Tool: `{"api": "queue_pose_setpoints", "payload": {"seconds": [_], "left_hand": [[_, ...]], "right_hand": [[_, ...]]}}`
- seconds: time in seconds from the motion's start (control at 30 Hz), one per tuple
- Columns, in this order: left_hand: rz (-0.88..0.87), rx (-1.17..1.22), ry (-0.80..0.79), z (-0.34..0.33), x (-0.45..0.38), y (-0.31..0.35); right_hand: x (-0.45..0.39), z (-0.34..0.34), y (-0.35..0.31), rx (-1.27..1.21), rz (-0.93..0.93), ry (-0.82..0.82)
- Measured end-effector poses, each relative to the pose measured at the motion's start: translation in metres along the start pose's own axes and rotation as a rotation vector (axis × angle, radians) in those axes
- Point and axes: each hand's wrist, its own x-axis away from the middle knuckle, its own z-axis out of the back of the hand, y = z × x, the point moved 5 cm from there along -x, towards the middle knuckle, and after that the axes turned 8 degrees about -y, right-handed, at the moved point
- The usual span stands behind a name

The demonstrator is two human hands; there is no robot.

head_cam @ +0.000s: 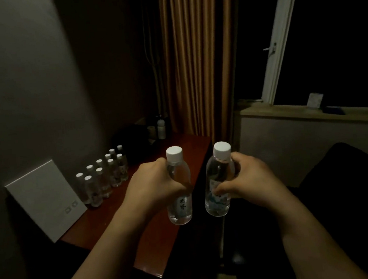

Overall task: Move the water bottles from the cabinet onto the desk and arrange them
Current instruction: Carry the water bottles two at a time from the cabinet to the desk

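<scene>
Holding one bottle apiece, the left hand [153, 185] wraps a water bottle [178, 187] and the right hand [247, 176] another [218, 181], both above the desk's [165, 237] near right edge. Setting them down carelessly could topple the double row of bottles [103, 176] far left by the wall. The cabinet is out of view; dim light blurs the labels.

A dim bedroom-like room: wooden desk [180, 153], curtain [195, 59], open window [281, 40].
</scene>
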Motion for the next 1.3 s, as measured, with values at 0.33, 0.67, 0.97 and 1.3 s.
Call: {"api": "queue_pose_setpoints", "payload": {"seconds": [0.33, 0.67, 0.97, 1.3], "left_hand": [[0.141, -0.049, 0.06, 0.01, -0.166, -0.075], [0.388, -0.102, 0.162, 0.015, -0.252, -0.179], [0.647, -0.15, 0.322, 0.0, -0.346, -0.268], [0.874, -0.041, 0.359, -0.058, -0.455, -0.365]], "right_hand": [[-0.2, -0.003, 0.003, -0.013, 0.055, -0.057], [-0.383, -0.065, 0.012, 0.018, 0.136, -0.181], [-0.555, -0.128, 0.03, -0.004, 0.213, -0.388], [-0.706, -0.196, 0.07, 0.067, 0.245, -0.582]]}}
